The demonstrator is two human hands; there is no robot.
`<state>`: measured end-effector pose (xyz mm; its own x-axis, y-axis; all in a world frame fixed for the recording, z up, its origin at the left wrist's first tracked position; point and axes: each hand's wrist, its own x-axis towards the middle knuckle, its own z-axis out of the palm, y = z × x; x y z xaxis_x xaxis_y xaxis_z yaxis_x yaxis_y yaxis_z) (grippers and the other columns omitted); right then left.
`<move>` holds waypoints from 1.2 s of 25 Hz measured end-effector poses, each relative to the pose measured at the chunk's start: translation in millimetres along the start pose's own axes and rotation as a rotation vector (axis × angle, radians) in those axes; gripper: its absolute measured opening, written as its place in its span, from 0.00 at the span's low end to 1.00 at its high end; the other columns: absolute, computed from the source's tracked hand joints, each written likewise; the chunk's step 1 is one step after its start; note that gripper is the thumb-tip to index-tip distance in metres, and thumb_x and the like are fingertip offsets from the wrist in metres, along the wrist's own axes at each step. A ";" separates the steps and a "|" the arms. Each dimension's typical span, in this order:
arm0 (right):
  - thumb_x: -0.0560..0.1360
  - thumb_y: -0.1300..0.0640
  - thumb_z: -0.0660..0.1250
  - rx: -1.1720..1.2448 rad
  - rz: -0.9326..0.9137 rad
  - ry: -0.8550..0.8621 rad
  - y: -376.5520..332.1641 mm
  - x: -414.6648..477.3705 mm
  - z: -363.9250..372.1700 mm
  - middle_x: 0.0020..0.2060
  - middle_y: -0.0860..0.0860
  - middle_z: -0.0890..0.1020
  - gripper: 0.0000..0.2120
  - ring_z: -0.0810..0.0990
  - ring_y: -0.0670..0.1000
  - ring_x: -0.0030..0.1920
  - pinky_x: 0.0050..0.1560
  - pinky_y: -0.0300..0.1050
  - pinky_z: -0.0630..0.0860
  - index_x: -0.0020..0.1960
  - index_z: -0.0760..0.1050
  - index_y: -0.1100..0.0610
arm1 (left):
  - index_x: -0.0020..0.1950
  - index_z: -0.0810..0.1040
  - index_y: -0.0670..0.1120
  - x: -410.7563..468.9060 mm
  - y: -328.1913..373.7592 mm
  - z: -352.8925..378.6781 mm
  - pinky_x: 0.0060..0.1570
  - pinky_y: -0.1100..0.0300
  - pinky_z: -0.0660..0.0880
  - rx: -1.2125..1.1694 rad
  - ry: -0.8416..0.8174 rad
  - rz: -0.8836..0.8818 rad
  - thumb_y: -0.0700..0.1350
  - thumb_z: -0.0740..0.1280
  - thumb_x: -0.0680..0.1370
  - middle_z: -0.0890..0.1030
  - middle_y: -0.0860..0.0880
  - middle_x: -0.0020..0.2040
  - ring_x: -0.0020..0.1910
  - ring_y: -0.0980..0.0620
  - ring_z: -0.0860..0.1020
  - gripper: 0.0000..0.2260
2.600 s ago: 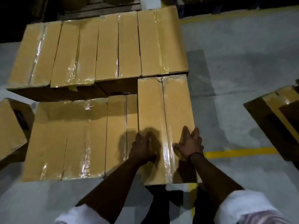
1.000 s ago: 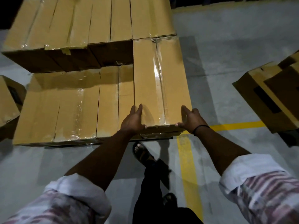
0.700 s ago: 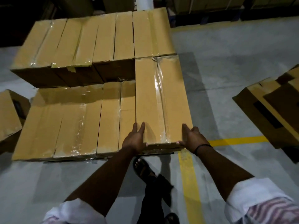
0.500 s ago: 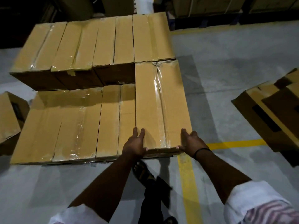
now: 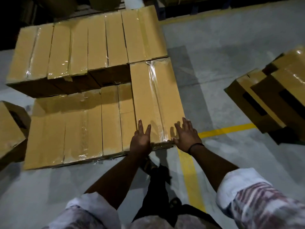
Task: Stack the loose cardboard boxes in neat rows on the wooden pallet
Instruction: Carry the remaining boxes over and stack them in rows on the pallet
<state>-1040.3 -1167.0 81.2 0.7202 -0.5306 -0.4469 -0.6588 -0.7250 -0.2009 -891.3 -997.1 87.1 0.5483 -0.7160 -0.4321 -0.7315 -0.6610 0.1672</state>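
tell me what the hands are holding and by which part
Nothing is gripped. The left hand and right hand both rest flat, fingers straight, on the top face of the near right box, at its near end.

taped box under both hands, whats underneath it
Below the taped box, at its near end, a thin cardboard edge shows, probably a lower box. The rest, any pallet included, is covered.

- A smooth grey concrete floor spreads across the view.
- A broad yellow painted floor line runs away from the viewer and meets a second yellow painted stripe heading right.
- A fainter yellow edge line crosses the far floor.
- Black trousers and a dark sandal show below.
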 end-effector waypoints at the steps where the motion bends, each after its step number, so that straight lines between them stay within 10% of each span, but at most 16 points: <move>1: 0.80 0.40 0.62 0.018 0.008 0.012 -2.2 -4.1 -7.6 0.82 0.58 0.45 0.34 0.46 0.64 0.80 0.74 0.62 0.62 0.81 0.54 0.51 | 0.83 0.48 0.50 -3.4 3.1 -8.2 0.60 0.51 0.75 -0.032 -0.005 0.012 0.51 0.73 0.78 0.36 0.39 0.82 0.70 0.38 0.70 0.43; 9: 0.82 0.42 0.59 0.141 0.064 0.156 -10.5 -32.1 -55.1 0.82 0.58 0.49 0.31 0.44 0.63 0.81 0.75 0.61 0.59 0.81 0.57 0.52 | 0.82 0.58 0.52 -11.0 42.8 -66.8 0.56 0.50 0.77 -0.212 0.060 0.070 0.70 0.60 0.77 0.48 0.45 0.84 0.68 0.39 0.74 0.38; 30: 0.81 0.39 0.60 0.401 0.636 0.531 260.4 -332.7 -27.3 0.81 0.54 0.55 0.32 0.52 0.59 0.80 0.76 0.56 0.58 0.81 0.59 0.50 | 0.80 0.62 0.55 -124.4 401.6 -12.2 0.59 0.49 0.75 -0.141 0.016 0.673 0.62 0.67 0.79 0.52 0.51 0.83 0.70 0.43 0.73 0.32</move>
<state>-1445.5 -1191.2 201.4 0.1367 -0.9810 -0.1378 -0.9197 -0.0739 -0.3856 -1248.4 -1176.3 218.8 -0.0001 -0.9836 -0.1802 -0.8557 -0.0932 0.5090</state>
